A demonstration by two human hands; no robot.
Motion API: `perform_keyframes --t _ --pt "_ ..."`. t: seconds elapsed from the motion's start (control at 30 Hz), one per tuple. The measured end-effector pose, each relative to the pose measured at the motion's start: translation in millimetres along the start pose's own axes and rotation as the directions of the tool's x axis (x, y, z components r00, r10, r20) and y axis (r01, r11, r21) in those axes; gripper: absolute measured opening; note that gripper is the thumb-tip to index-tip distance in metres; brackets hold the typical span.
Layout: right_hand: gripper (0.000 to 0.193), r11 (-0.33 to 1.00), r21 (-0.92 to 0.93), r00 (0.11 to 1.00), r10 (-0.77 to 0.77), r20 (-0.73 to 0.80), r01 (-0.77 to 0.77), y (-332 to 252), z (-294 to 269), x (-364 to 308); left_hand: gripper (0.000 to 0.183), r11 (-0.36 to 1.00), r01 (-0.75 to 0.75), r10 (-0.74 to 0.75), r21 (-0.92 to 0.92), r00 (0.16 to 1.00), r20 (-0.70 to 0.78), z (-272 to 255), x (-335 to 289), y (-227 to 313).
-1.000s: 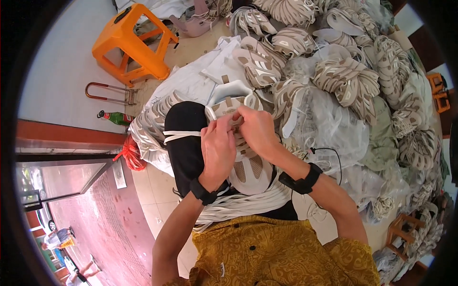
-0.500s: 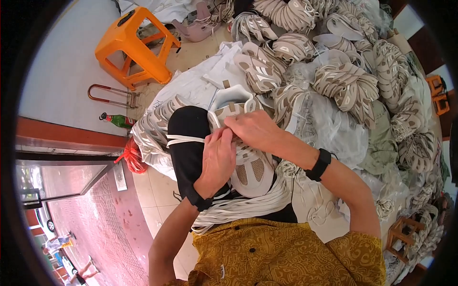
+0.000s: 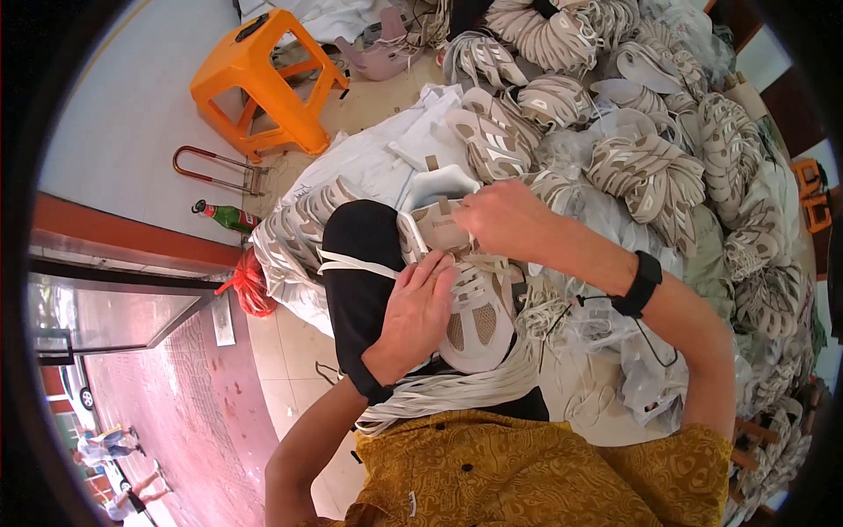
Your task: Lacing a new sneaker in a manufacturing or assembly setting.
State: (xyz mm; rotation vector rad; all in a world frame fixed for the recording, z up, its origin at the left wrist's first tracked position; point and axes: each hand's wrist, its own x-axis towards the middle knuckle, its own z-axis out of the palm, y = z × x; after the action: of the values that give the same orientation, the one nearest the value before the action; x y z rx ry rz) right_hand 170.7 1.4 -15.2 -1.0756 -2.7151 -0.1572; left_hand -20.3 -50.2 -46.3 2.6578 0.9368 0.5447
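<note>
A beige and white shoe upper [image 3: 470, 303] lies on my lap over my black trouser leg [image 3: 360, 263]. My left hand [image 3: 417, 312] presses on its side with fingers bent over the white straps. My right hand [image 3: 500, 220] grips the top of the upper near the tongue and collar. A bundle of white laces [image 3: 457, 391] lies across my lap below the shoe. I wear a yellow patterned shirt [image 3: 527, 474] and a black band on each wrist.
Heaps of bundled beige shoe uppers [image 3: 650, 167] fill the floor ahead and to the right, some in clear bags. An orange plastic stool [image 3: 263, 79] stands at the upper left. A green bottle [image 3: 224, 215] and a red bag [image 3: 250, 285] lie by the wall.
Both hands have shifted along the shoe upper; my right hand moved up toward its collar and my left hand slid lower onto its side. The upper turned slightly.
</note>
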Motion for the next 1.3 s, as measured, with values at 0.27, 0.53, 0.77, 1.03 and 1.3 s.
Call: perform_keyframes --t 0.27,0.53,0.77,1.03,1.3 --pt "0.011 0.977 0.182 0.985 0.133 -0.11 -0.112 -22 21 0 0.033 0.998 -0.017 0.018 0.068 1.0 -0.014 0 2 4" --pt "0.011 0.985 0.172 0.999 0.005 -0.033 0.001 -22 23 8 0.032 0.997 -0.026 0.027 0.071 1.0 -0.012 -3 4 10" --pt "0.011 0.991 0.088 0.989 -0.109 0.104 0.1 -27 -3 8 0.03 0.992 -0.041 0.048 0.117 0.997 -0.057 -4 2 7" --pt "0.008 0.933 0.171 0.927 0.264 0.267 -0.316 -17 3 -12 0.019 0.963 0.239 -0.249 -0.122 0.965 -0.075 -6 16 0" --pt "0.01 0.847 0.168 0.834 0.426 0.352 -0.504 -29 0 -9 0.006 0.959 0.282 -0.283 -0.006 0.959 -0.011 -5 47 -9"
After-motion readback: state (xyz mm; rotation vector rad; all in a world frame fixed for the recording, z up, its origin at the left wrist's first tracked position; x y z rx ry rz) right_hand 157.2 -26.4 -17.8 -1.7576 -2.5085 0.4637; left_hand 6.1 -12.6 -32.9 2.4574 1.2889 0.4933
